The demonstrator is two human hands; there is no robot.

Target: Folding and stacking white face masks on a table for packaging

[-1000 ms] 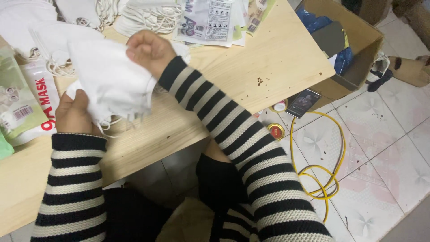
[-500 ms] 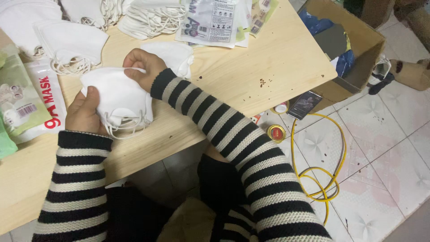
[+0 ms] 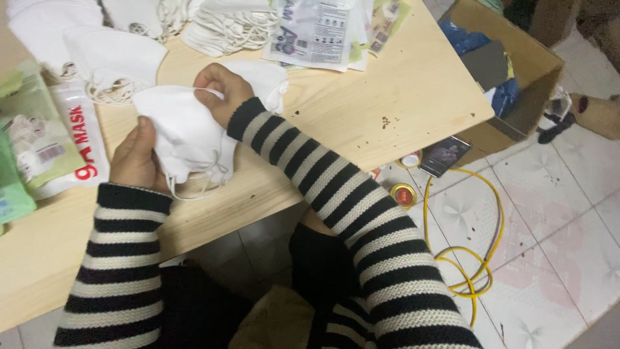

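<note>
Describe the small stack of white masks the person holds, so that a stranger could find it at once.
Start at the wooden table. Near its front edge, the left hand and right hand hold the stack of white masks together. Unlike the loose masks lying behind, it is lifted between both hands, ear loops dangling below.

Your left hand (image 3: 132, 158) hides its fingers behind the white folded fabric mask (image 3: 184, 132), while the far pile of white masks (image 3: 45, 26) and the open brown cardboard box (image 3: 516, 64) run past the picture's edge.
</note>
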